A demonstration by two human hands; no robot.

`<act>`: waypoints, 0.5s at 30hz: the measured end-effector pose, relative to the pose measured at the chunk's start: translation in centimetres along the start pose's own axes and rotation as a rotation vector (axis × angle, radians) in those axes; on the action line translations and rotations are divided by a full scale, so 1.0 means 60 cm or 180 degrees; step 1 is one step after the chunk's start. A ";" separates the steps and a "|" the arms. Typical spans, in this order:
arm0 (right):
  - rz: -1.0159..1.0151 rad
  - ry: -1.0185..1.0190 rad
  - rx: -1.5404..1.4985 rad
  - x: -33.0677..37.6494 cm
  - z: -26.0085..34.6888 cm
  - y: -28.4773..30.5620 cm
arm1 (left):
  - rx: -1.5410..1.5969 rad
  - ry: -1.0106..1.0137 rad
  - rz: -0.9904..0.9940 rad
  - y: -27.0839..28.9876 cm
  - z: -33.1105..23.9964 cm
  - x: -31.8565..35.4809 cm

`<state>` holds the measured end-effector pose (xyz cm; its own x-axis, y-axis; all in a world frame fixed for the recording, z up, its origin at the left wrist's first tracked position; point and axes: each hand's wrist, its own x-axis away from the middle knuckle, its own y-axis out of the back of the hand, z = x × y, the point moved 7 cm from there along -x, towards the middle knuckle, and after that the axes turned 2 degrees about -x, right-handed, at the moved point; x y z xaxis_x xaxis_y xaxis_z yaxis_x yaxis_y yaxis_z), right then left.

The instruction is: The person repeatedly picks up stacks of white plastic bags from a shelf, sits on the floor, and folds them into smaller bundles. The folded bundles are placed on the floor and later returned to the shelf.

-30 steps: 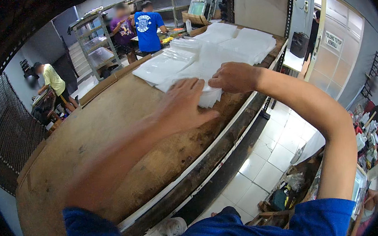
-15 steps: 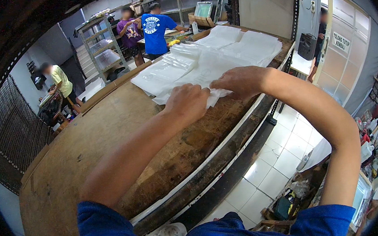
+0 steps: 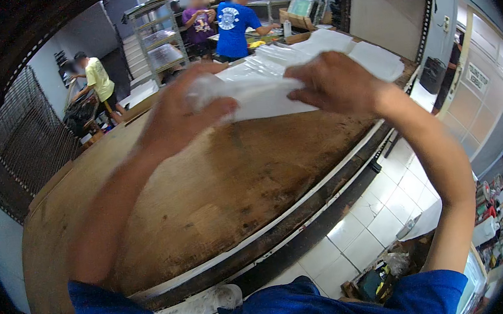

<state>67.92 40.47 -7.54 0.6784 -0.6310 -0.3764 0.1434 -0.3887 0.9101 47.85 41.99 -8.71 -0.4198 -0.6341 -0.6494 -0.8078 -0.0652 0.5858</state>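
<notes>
A translucent white plastic bag (image 3: 261, 93) stretches between my two hands above the table. On its right end, the thumb and fingers of my right hand (image 3: 341, 83) pinch the edge. The left end bunches between the curved thumb and fingers of my left hand (image 3: 176, 113), which is smeared by motion. Just beyond lies a spread pile of similar white bags (image 3: 378, 61), partly hidden behind my hands.
Beneath my arms is a large brown, stained wooden table (image 3: 206, 185) with a pale front edge. Farther back, a person in blue (image 3: 233, 30), one in purple (image 3: 198, 21) and one in yellow (image 3: 99, 80) work near metal shelves (image 3: 161, 42).
Both hands have risen off the pile with the bag and moved apart. My left hand has shifted left, its fingers now wider around the plastic. The view has turned slightly left.
</notes>
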 end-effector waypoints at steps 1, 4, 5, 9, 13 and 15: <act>-0.0191 0.0180 0.0184 -0.015 0.010 0.022 | 0.0498 0.0052 -0.0357 0.033 0.011 0.010; 0.0069 0.0427 -0.0219 -0.079 0.038 0.065 | 0.0475 0.0702 -0.0297 0.095 0.095 0.079; -0.0005 0.0621 -0.0259 -0.096 0.052 0.079 | 0.0410 0.0929 -0.0309 0.105 0.101 0.102; 0.0509 0.0715 -0.0442 -0.163 0.118 0.111 | -0.0100 0.0923 -0.0690 0.121 0.051 0.161; 0.0612 0.0952 -0.0424 -0.213 0.172 0.110 | 0.0035 0.1707 -0.0654 0.139 0.048 0.188; 0.0660 0.0889 -0.0662 -0.220 0.192 0.115 | 0.0148 0.1866 -0.0725 0.152 0.054 0.205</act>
<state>51.64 38.40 1.70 0.8739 -0.4638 -0.1457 0.1063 -0.1102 0.9882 33.97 36.07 -12.91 0.0509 -0.9261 -0.3738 -0.8729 -0.2232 0.4340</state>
